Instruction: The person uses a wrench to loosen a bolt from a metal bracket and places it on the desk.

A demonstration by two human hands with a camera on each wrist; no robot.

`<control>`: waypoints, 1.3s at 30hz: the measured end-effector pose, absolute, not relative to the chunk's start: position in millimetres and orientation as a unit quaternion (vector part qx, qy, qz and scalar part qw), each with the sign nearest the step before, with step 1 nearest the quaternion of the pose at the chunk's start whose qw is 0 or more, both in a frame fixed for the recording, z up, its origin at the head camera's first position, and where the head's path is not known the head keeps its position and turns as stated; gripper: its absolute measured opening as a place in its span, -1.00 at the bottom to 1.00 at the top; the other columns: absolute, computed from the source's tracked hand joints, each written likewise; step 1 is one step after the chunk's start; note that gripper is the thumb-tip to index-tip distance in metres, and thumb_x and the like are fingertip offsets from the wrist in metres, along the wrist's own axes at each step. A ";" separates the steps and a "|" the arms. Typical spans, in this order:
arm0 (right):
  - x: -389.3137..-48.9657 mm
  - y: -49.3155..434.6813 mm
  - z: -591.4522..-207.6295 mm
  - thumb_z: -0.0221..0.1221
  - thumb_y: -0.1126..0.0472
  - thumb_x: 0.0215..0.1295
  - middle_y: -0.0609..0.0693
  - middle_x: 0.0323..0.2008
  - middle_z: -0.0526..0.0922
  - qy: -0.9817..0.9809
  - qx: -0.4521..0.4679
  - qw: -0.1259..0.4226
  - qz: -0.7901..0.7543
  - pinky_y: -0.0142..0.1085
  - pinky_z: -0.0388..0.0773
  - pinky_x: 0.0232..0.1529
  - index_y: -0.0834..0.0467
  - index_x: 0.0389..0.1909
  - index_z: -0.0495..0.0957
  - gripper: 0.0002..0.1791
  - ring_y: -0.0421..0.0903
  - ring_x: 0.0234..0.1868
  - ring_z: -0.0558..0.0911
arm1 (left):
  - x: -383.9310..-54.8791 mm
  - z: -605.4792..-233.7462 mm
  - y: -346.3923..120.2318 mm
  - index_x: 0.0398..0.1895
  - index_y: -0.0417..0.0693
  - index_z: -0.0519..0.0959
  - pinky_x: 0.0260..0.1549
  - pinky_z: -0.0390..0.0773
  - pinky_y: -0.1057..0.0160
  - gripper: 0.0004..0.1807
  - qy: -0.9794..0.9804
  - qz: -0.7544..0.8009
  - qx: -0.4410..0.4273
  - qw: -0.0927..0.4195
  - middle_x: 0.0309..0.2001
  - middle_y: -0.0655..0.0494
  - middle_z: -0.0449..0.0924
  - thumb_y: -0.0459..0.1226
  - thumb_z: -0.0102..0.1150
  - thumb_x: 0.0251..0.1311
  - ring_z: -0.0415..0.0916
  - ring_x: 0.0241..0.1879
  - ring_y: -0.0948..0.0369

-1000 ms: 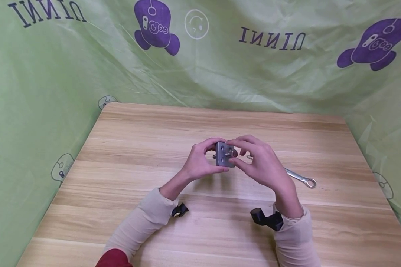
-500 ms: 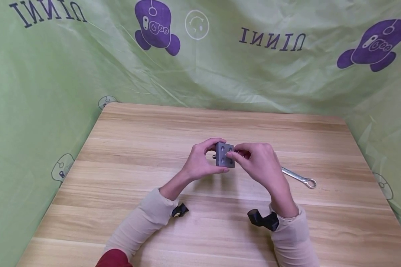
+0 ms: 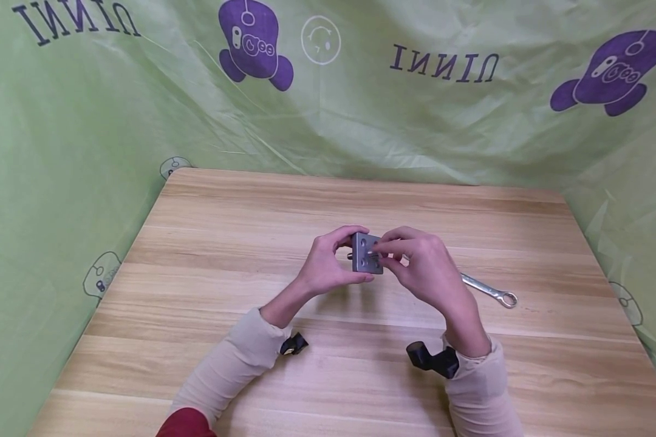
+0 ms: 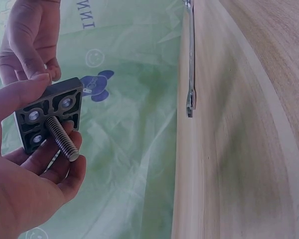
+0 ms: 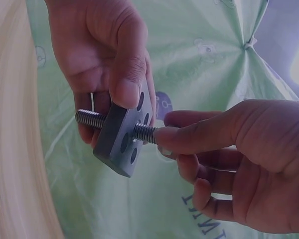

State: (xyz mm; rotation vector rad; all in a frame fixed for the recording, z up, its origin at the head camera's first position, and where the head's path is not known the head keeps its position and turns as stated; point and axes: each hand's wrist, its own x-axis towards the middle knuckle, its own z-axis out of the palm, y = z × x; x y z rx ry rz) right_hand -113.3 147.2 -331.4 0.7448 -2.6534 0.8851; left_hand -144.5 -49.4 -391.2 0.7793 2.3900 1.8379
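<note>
My left hand grips a small square grey plate by its opposite edges, above the table. Holes sit near the plate's corners, and its other face shows dark ribbed recesses in the left wrist view. Through its middle runs a threaded metal bolt, which sticks out on both sides. With thumb and forefinger, my right hand pinches the bolt's end on the plate's right side; those fingers partly hide its hex head. The other right fingers are loosely curled beneath.
A combination wrench lies on the wooden table behind and to the right of my right hand, which covers part of it. A green printed curtain surrounds the table. Black camera mounts sit on both wrists.
My right fingers closed in over the bolt, the thumb crossing the plate's face, then drew back and shifted round the bolt's end. The left hand and plate have stayed in place.
</note>
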 end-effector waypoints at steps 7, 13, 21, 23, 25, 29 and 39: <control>-113.7 148.4 -331.2 0.42 0.47 0.00 0.06 -0.22 0.77 -0.908 0.274 0.128 0.290 -0.27 0.65 -0.37 0.20 -0.31 0.78 -0.79 -0.15 -0.40 0.69 | -144.6 -391.5 -48.7 0.17 -0.20 0.53 0.11 0.57 0.16 -0.21 0.774 0.582 0.249 0.010 0.01 -0.14 0.71 -0.39 0.62 -0.30 0.68 -0.09 0.03; -113.6 149.4 -330.3 0.48 0.29 0.03 0.04 -0.16 0.76 -0.908 0.258 0.131 0.304 -0.38 0.48 -0.46 0.16 -0.11 0.75 -0.67 -0.16 -0.41 0.62 | -144.6 -390.2 -49.4 0.18 -0.25 0.52 0.13 0.56 0.16 -0.20 0.770 0.586 0.252 0.008 0.01 -0.17 0.71 -0.40 0.61 -0.30 0.67 -0.09 0.01; -114.8 146.0 -328.5 0.45 0.08 0.12 0.03 -0.46 0.76 -0.936 0.152 0.105 0.299 -0.42 0.40 -0.51 0.20 -0.17 0.76 -0.68 -0.16 -0.51 0.59 | -144.4 -390.7 -49.3 0.19 -0.28 0.50 0.14 0.58 -0.07 -0.19 0.767 0.589 0.254 0.013 0.02 -0.19 0.71 -0.40 0.61 -0.29 0.68 -0.07 -0.01; -115.0 145.2 -327.8 0.43 0.05 0.15 0.00 -0.51 0.74 -0.942 0.134 0.089 0.295 -0.40 0.40 -0.50 0.17 -0.22 0.78 -0.71 -0.16 -0.52 0.57 | -144.0 -390.4 -49.5 0.19 -0.25 0.51 0.15 0.58 0.01 -0.19 0.768 0.588 0.252 0.013 0.01 -0.18 0.71 -0.40 0.61 -0.30 0.68 -0.07 -0.01; -114.9 144.6 -326.9 0.41 0.02 0.17 -0.01 -0.52 0.75 -0.945 0.122 0.078 0.292 -0.38 0.40 -0.48 0.14 -0.24 0.79 -0.72 -0.16 -0.52 0.56 | -143.8 -390.3 -49.5 0.18 -0.22 0.52 0.14 0.57 0.13 -0.20 0.770 0.586 0.251 0.012 0.01 -0.16 0.71 -0.39 0.61 -0.29 0.68 -0.06 0.01; -114.8 144.8 -326.4 0.38 0.01 0.21 0.00 -0.49 0.78 -0.948 0.117 0.065 0.289 -0.38 0.42 -0.47 0.13 -0.28 0.80 -0.74 -0.20 -0.52 0.59 | -143.9 -390.3 -49.3 0.19 -0.23 0.52 0.14 0.56 0.20 -0.19 0.770 0.587 0.250 0.013 0.04 -0.16 0.70 -0.39 0.61 -0.29 0.68 -0.05 0.00; -113.0 146.7 -327.6 0.41 0.19 0.16 0.01 -0.47 0.77 -0.933 0.181 0.092 0.298 -0.46 0.36 -0.54 0.17 -0.24 0.79 -0.82 -0.20 -0.52 0.56 | -143.8 -391.2 -49.0 0.20 -0.23 0.52 0.16 0.57 0.06 -0.18 0.767 0.591 0.250 0.018 0.04 -0.18 0.70 -0.41 0.61 -0.30 0.68 -0.04 -0.02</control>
